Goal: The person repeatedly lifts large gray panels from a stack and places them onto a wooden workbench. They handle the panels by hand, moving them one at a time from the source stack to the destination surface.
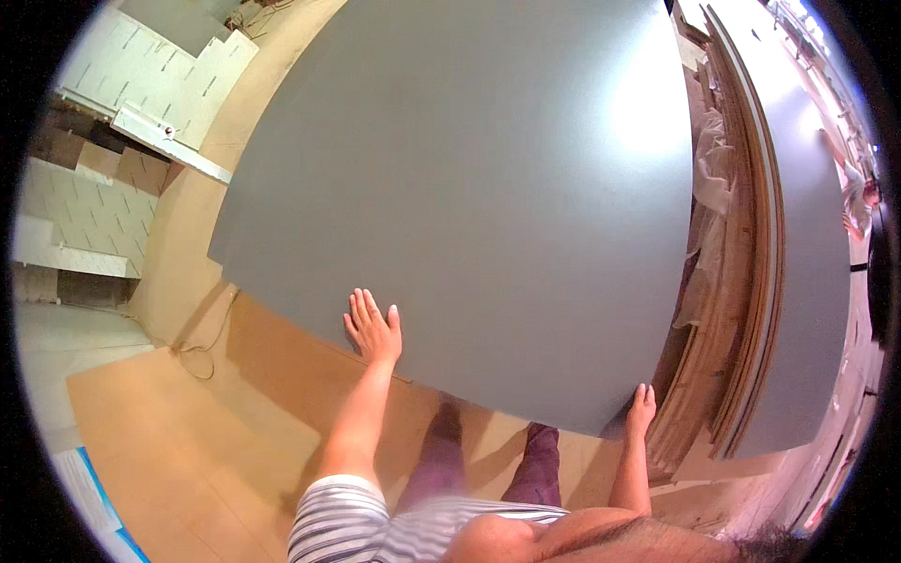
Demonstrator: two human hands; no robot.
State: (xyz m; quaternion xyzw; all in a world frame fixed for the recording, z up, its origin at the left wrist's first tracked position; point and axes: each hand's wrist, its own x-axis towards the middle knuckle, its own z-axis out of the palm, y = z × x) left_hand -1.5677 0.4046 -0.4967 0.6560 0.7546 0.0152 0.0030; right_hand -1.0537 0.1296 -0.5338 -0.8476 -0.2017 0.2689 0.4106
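Note:
A large smooth grey panel [450,216] stretches out in front of me, its near edge just ahead of my legs. My left hand [374,328] lies flat on its surface by the near edge, with the fingers stretched and a little apart. At the panel's near right corner, my right hand [641,410] is closed on the edge with its fingers together. Its thumb side and the panel's underside are partly hidden. Bright light reflects off the upper right of the surface.
On the right is a stack of brown-edged boards [751,281] topped by a grey sheet [812,281], beside crumpled clear plastic [713,178]. Another person [856,202] is at the far right. White printed boards [155,70] stand left; a thin cord [199,355] lies on the tan floor [178,422].

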